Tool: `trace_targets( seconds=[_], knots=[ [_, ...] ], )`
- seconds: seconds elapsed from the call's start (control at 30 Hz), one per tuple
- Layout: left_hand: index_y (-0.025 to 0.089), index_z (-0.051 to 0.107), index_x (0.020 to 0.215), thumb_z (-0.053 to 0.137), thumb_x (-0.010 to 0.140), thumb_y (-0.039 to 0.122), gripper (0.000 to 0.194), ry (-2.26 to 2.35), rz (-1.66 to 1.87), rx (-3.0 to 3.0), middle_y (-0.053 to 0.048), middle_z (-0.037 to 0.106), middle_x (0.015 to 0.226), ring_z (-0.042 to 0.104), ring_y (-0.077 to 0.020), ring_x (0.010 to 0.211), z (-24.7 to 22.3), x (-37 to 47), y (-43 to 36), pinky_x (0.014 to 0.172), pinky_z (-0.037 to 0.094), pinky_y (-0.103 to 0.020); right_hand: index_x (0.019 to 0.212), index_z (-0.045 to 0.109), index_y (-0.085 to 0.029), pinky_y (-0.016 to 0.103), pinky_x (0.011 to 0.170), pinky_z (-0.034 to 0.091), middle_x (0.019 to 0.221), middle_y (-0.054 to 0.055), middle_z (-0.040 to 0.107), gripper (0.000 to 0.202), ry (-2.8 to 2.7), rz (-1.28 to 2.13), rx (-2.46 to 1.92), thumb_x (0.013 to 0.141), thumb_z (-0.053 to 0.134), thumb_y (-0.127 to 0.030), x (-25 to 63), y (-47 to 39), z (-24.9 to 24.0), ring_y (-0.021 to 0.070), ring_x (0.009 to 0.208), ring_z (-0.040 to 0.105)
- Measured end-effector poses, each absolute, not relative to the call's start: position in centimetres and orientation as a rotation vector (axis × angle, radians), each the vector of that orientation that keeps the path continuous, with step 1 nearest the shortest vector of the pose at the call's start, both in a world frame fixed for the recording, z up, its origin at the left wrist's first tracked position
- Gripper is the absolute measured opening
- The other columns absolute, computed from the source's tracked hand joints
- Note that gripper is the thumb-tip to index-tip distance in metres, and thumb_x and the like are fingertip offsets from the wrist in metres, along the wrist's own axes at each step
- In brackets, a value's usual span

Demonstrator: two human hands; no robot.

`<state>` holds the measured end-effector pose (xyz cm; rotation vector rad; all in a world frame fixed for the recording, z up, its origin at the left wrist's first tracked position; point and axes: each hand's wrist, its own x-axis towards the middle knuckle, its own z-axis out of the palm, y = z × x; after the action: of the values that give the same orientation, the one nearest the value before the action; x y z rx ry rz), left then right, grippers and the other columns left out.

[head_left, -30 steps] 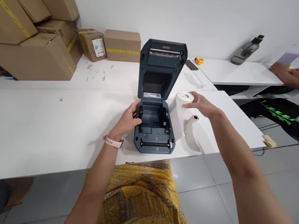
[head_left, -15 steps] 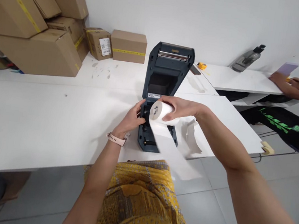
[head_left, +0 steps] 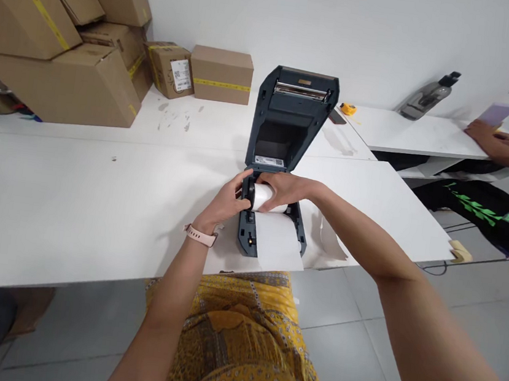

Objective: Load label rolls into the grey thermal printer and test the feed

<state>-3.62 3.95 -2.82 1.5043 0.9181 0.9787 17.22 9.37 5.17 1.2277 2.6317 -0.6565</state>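
Holding: right hand (head_left: 281,191), fingers clamped on white roll (head_left: 261,197)
Touching: left hand (head_left: 224,206), thumb and fingers apart, at printer's (head_left: 298,106) left side
Roll place: inside open printer, paper strip (head_left: 278,243) over front

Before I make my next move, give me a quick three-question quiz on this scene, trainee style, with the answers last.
1. True or false: the printer's lid stands open.
2. What does the right hand grip? A: the tape measure. B: the bottle. C: the paper roll.
3. Fill in the blank with near or far: the paper strip reaches past the printer's ____ edge, as the person sees it.

Key: 1 true; 2 C; 3 near.
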Motion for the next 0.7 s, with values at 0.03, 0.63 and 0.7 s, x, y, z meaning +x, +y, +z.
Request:
trace_targets(
  seconds=[0.03,0.63,0.7],
  knots=[
    [0.021,0.042,0.159,0.063,0.069,0.016,0.092,0.921,0.989,1.505,-0.013,0.057,0.154,0.060,-0.0321,0.135,-2.8,-3.6,3.9,0.116,0.049,-0.049,0.128,0.064,-0.019,0.043,0.090,0.054,0.130,0.015,0.072,0.073,2.670,-0.657,1.212,0.071,0.082,-0.060,17.5,9.2,5.4,0.0352,0.111,0.069],
    [0.020,0.050,0.154,0.064,0.071,0.015,0.084,0.961,0.979,1.525,-0.012,0.063,0.148,0.063,-0.0287,0.130,-2.4,-3.5,3.5,0.116,0.047,-0.045,0.108,0.070,-0.027,0.042,0.108,0.053,0.119,0.001,0.075,0.065,3.542,-0.970,2.112,0.099,0.031,-0.079,20.3,14.4,14.3,0.0215,0.115,0.067],
    [0.020,0.050,0.154,0.065,0.071,0.016,0.084,0.964,0.979,1.521,-0.012,0.062,0.150,0.061,-0.0302,0.133,-2.5,-3.6,3.7,0.116,0.047,-0.048,0.105,0.071,-0.029,0.040,0.104,0.054,0.111,-0.001,0.076,0.069,3.673,-0.773,2.085,0.095,0.031,-0.084,20.2,13.6,13.7,0.0201,0.110,0.068]
  ],
)
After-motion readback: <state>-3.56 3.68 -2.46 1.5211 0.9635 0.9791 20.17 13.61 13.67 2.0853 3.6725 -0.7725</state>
